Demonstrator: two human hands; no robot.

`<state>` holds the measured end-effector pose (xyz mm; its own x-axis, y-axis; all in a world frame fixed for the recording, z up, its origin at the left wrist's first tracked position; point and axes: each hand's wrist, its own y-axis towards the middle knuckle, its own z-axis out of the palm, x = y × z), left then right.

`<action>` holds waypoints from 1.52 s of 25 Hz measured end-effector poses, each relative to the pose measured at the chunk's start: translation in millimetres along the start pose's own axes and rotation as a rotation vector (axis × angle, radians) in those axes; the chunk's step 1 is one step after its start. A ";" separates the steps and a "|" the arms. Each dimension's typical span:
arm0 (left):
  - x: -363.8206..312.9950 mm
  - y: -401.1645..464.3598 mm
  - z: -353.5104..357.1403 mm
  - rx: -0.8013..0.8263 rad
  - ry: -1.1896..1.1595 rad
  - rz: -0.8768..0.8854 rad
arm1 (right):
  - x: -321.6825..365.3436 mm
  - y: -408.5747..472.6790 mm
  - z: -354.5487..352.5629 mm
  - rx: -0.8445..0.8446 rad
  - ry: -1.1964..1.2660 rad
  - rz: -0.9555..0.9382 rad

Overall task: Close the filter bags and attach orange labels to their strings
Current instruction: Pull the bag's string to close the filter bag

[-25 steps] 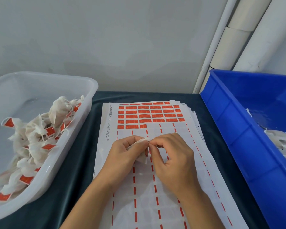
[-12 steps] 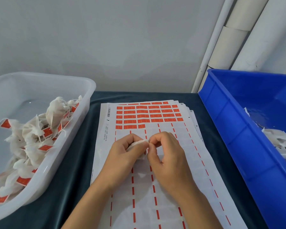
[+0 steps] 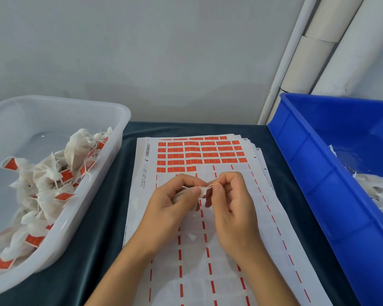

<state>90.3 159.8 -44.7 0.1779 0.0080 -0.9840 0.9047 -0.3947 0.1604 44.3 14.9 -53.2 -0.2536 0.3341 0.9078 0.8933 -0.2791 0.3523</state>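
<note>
You have the desk (image 3: 111, 217) laid out well: the blue bin (image 3: 318, 173) of unfinished bags on your right, the clear tub (image 3: 119, 120) of finished, labelled bags (image 3: 53, 184) on your left, and the stack of label sheets (image 3: 208, 250) between them under your hands. Keep that flow, right to left, so done and undone bags never mix.

The top sheet has its near rows stripped already; the remaining orange labels (image 3: 199, 154) sit at the far end, so the next peel will likely need a reach forward.

Your left hand (image 3: 173, 208) is curled round the filter bag (image 3: 181, 194), which is mostly hidden in your palm, just above the sheet. Hold it firmly enough that the mouth stays gathered, but do not crush the contents.

Your right hand (image 3: 230, 206) pinches the small orange label (image 3: 206, 191) at the bag's string, thumb and forefinger tips meeting those of the left hand. The string itself is too fine to make out. The step seems to be folding the label over the string. Lay the string along the fold line, bring the two halves together edge to edge, then press from the fold outward so no sticky margin is left exposed to catch on other bags in the tub.
</note>
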 end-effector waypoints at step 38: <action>5.4 -2.3 0.2 0.010 0.241 0.006 | 6.3 11.0 -11.5 -0.012 0.547 0.329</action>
<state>89.1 160.5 -50.4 0.2718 0.2237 -0.9360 0.8997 -0.4043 0.1646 48.2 3.6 -40.9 -0.1223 -0.2776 0.9529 0.9533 -0.3002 0.0349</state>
